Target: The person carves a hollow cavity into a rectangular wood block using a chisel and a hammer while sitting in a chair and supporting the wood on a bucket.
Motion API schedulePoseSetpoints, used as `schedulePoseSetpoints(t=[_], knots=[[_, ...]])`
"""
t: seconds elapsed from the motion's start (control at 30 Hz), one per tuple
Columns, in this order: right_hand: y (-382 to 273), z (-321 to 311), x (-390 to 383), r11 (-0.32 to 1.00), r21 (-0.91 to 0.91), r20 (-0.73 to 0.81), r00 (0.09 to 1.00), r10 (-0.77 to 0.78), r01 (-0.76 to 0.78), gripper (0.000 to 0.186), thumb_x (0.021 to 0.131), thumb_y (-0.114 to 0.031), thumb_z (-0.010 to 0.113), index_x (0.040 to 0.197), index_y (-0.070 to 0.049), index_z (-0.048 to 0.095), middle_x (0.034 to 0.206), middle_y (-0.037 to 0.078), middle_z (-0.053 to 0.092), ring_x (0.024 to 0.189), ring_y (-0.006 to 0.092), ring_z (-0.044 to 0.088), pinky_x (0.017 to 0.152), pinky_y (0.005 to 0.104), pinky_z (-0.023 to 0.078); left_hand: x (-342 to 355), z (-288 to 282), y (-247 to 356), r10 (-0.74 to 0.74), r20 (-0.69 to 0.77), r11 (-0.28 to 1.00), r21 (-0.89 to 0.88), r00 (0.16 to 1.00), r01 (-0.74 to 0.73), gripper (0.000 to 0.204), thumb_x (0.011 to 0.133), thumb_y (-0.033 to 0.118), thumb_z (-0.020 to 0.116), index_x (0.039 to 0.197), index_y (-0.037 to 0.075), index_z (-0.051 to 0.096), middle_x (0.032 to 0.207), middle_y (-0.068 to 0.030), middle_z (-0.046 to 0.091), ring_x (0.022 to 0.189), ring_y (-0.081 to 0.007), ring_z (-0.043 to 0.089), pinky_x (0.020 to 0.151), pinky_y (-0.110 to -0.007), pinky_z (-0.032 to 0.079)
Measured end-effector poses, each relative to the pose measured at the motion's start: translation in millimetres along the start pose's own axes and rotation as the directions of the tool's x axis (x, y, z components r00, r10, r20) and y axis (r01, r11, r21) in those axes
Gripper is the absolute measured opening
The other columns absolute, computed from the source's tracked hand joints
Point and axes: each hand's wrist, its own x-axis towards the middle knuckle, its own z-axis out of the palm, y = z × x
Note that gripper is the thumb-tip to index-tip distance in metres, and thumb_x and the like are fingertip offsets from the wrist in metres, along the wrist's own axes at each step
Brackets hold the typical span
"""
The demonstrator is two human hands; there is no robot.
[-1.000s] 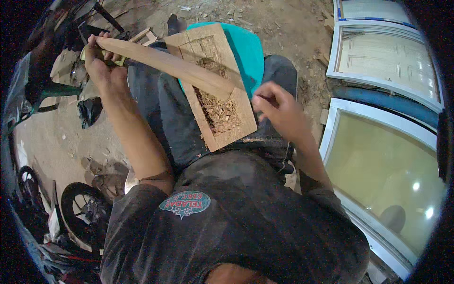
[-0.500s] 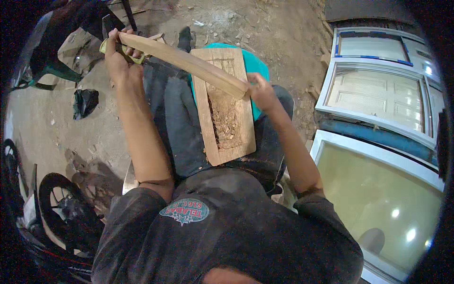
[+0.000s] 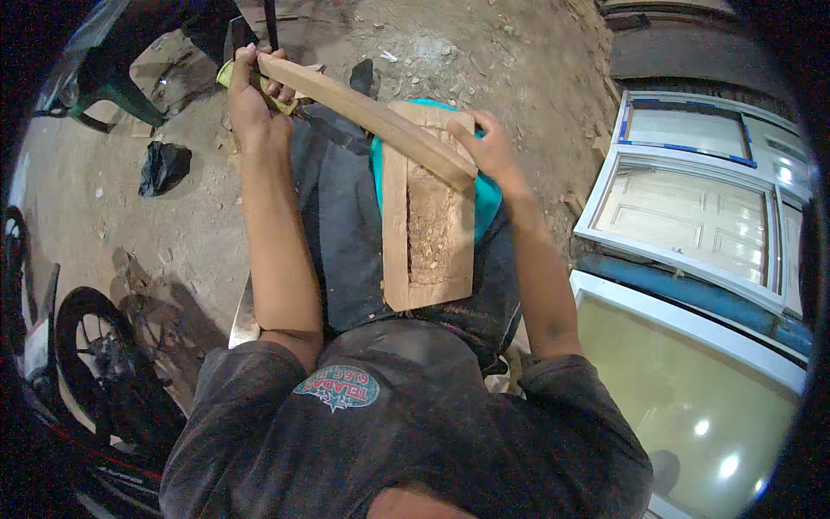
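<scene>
On my lap lies a thick wooden board (image 3: 396, 251) with a rectangular recess full of wood chips (image 3: 432, 232). A long wooden bar (image 3: 367, 114) slants over its upper part, one end at my left fingers. My left hand (image 3: 258, 95) is closed around that end, together with a tool with a dark flat blade (image 3: 238, 35) and a yellow-green part (image 3: 281, 104) sticking out below the fingers. How these sit in the palm is hidden. At the board's upper right corner my right hand (image 3: 494, 151) grips the edge, thumb over the top face and fingers partly hidden.
Teal material (image 3: 488, 208) shows under the board. White-framed panels (image 3: 692, 229) lean on the right. A motorcycle wheel (image 3: 99, 363) is at lower left, a black plastic bag (image 3: 164, 169) on the dirt floor, a dark green chair (image 3: 121, 95) at upper left.
My right hand has gone from the bar's near end to the board's upper right corner. The board has turned slightly and now lies straighter. My left hand keeps its hold on the bar.
</scene>
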Motion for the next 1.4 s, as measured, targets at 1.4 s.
schedulePoseSetpoints(t=[1.4], knots=[[-58.8,-136.1,16.0,0.636,-0.646,-0.431,0.485,-0.761,0.424,0.063,0.067,-0.029,0.085,0.113,-0.003,0.053,0.106,0.016,0.063,0.093,0.0302,0.064,0.081,0.0373,0.052,-9.4,-48.7,-24.9,0.021,0.025,0.991,0.129,0.999,-0.024,0.025,0.088,0.029,0.062,0.087,0.004,0.060,0.072,-0.0049,0.063,0.044,-0.0071,0.043,0.040,-0.022,0.034]])
